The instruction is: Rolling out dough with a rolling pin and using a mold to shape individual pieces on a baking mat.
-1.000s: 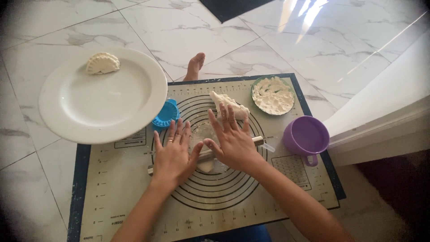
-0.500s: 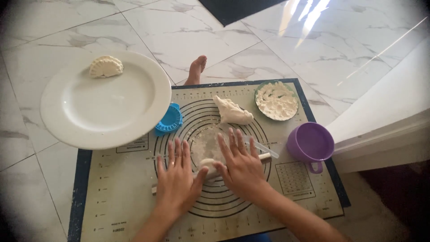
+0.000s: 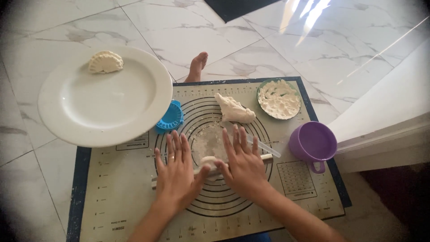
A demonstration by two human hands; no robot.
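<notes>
Both hands lie flat, palms down and fingers spread, on a thin pale rolling pin (image 3: 268,157) that runs across the middle of a beige baking mat (image 3: 116,197) with dark blue edging, spread on the marble floor (image 3: 188,27). The left hand (image 3: 175,172) presses on the pin's left part, the right hand (image 3: 242,163) on its right part; neither grip closes round anything, the fingers being stretched wide and only the palms bearing on the pin. Between the two hands a small piece of dough (image 3: 207,161) shows under the pin, at the near end of a thin rolled-out patch of dough (image 3: 207,142) inside the mat's printed circles.

Just beyond the right hand's fingertips a clear slim tool (image 3: 265,147) lies slantwise on the mat. Farther off sits a larger lump of dough (image 3: 234,109), and beside it, at the mat's far right corner, a shallow green bowl of flour (image 3: 279,98). A purple cup (image 3: 313,142) stands at the right edge, well apart from the right hand. A blue dumpling press (image 3: 170,117) lies at the mat's far left, partly under the rim of a big white plate (image 3: 107,107) that overhangs the mat. One shaped dumpling (image 3: 105,62) rests at the plate's far side. A bare foot (image 3: 197,66) touches the floor just past the mat.
</notes>
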